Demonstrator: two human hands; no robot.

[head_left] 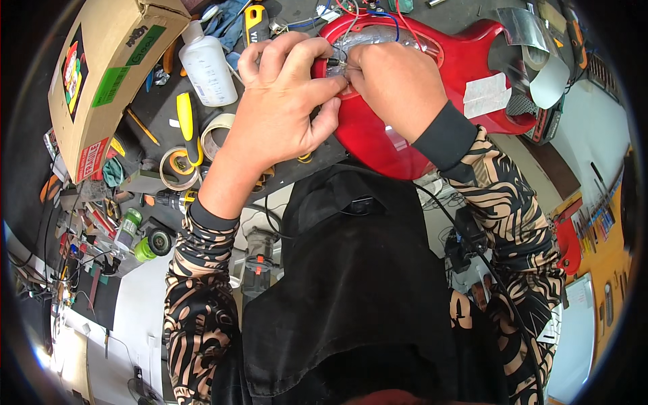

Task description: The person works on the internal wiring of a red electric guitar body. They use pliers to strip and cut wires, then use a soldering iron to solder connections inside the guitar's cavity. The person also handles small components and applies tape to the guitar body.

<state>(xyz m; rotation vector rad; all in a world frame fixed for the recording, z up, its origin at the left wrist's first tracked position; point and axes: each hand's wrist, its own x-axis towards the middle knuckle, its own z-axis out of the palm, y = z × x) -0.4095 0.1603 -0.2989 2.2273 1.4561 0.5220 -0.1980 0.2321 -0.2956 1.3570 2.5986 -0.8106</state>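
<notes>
A glossy red electric guitar body (385, 145) lies on the dark bench, with its foil-lined cavity (378, 32) facing up. Red, blue and grey wires (398, 27) run out of that cavity. My left hand (287, 88) bends over the body's left edge, fingers curled and the index fingertip at the cavity. My right hand (398, 81) is closed in a pinch at the same spot, its fingertips mostly hidden. Between the two hands shows a small black-ended part (333, 62), too small to name. A white paper label (486, 94) rests on the red body.
To the left stand a cardboard box (111, 81) and a translucent plastic bottle (208, 67). A yellow-handled tool (189, 128), tape rolls (179, 167) and a pencil (143, 127) lie close by. Beyond the guitar's right side is a curved shiny sheet (523, 30).
</notes>
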